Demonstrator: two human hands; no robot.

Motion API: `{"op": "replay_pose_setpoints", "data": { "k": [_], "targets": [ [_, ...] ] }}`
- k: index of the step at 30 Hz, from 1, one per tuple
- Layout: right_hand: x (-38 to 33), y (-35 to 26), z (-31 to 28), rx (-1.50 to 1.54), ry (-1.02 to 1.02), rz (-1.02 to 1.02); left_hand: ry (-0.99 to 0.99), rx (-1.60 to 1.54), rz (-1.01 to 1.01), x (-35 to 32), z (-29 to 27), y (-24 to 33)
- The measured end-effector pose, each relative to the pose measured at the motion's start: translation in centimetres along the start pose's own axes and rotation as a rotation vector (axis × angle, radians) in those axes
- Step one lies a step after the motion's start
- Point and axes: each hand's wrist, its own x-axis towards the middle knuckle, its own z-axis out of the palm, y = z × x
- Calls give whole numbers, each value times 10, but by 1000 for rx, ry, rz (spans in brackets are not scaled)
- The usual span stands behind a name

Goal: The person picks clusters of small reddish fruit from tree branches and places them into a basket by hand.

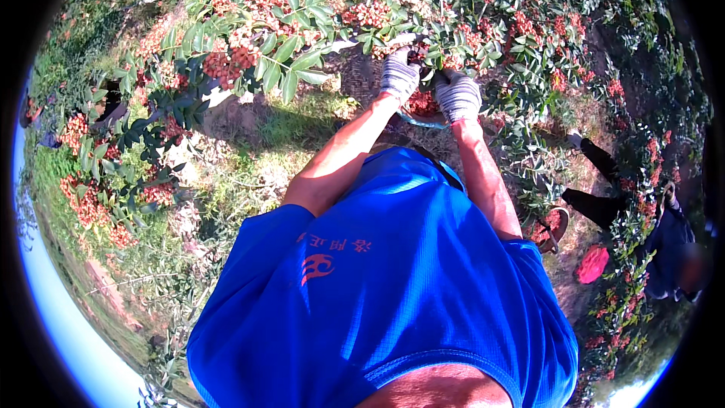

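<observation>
Overhead, a twig of small red berry clusters [423,102] is pinched between the gloved left hand [399,75] and gloved right hand [458,95], both closed on it, and these light, easily crushed berries are judged best taken by the stem just beneath the fingers.

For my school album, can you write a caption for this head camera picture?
Two gloved hands, left hand and right hand, reach into a leafy branch of red berry clusters.
</observation>
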Motion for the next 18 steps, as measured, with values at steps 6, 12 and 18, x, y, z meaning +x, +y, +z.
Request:
{"op": "replay_pose_setpoints", "data": {
  "k": [6, 12, 18],
  "targets": [
    [20, 15, 9, 321, -120, 59, 13, -24, 25, 0, 1, 0],
    [17, 12, 18, 258, -76, 22, -35, -342, -98, 1, 8, -7],
    [25, 15, 9, 268, -103, -52, 51, -426, -152, -1, 19, -18]
  ]
}}
